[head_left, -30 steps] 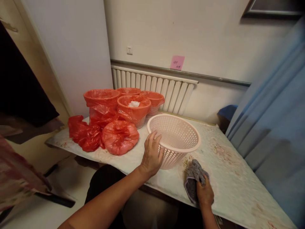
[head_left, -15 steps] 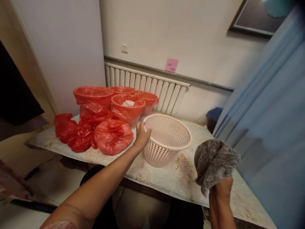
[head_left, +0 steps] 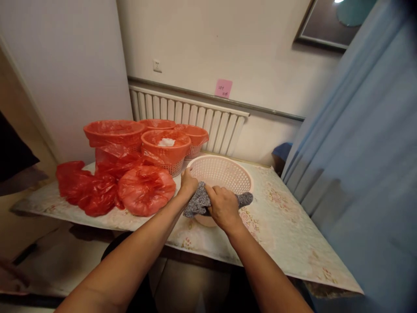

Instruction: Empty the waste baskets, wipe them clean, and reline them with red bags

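Note:
A pale pink perforated plastic basket (head_left: pixel 224 167) stands upright on the flowered tablecloth in front of me. My left hand (head_left: pixel 189 183) grips its rim on the left side. In my right hand (head_left: pixel 224 206) is a grey speckled cloth (head_left: pixel 198 202), pressed against the near rim of the basket. The cloth sticks out on both sides of the fingers and hides part of the basket's front. My right fingertips are partly hidden in the cloth.
Several baskets lined with red plastic bags (head_left: pixel 114 130) stand at the left. One lined basket (head_left: pixel 166 150) holds something white. A bunched red bag (head_left: pixel 146 191) lies in front of them. A radiator (head_left: pixel 192 113) runs behind, and a blue curtain (head_left: pixel 352 139) hangs at the right.
My right hand has brought the cloth from the right of the table leftward onto the basket's near rim. My left hand keeps its hold on the rim. The view has shifted slightly.

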Motion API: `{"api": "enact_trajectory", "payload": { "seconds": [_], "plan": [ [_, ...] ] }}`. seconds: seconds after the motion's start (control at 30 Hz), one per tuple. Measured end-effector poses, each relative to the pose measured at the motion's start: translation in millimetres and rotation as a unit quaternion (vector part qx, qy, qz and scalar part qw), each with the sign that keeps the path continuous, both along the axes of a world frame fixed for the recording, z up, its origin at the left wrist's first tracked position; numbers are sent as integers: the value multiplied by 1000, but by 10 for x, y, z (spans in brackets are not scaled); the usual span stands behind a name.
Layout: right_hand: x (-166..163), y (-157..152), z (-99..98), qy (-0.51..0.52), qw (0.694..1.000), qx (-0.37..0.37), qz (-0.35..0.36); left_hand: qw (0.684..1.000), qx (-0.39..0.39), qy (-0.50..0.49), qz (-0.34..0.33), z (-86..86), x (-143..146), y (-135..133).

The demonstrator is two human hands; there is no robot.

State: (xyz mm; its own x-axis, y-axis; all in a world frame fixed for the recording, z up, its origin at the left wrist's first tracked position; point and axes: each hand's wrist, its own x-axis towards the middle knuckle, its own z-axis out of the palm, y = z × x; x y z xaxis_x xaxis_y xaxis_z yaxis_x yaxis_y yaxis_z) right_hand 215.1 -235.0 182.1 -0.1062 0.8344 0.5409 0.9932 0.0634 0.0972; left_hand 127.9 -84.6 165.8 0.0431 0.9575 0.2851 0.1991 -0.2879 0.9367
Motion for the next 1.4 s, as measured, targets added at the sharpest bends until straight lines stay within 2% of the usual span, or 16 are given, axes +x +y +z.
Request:
{"api": "enact_trajectory", "payload": {
  "seconds": [0.1,0.33,0.6,0.73,0.9,1.1,1.2,1.3,1.4],
  "plan": [
    [97,-36,-45,-47,999,11,-9,1000,7,8,0,-24,-8,-17],
    [556,-132,-73,-108,991,-10,80,1000,11,17,-12,-66,14,-65],
    [1217,-155,-137,-84,988,0,127,999,7,16,-31,3,-5,-45],
    [1404,-144,-171,-45,990,17,131,999,6,6,-43,35,-3,-1],
    [1209,-183,-206,-39,996,41,73,998,4,-25,-54,66,-9,62],
    [548,-250,-24,-70,997,-23,-17,998,-10,-50,-42,126,41,-140],
    [227,-222,20,-64,996,-31,-48,998,-15,-46,-33,143,40,-277],
    [54,-168,-2,-60,996,-24,-56,999,-28,-31,-35,143,19,-304],
    [97,-133,-22,-72,997,-24,-30,998,-33,-19,-46,129,23,-231]
  ]
}}
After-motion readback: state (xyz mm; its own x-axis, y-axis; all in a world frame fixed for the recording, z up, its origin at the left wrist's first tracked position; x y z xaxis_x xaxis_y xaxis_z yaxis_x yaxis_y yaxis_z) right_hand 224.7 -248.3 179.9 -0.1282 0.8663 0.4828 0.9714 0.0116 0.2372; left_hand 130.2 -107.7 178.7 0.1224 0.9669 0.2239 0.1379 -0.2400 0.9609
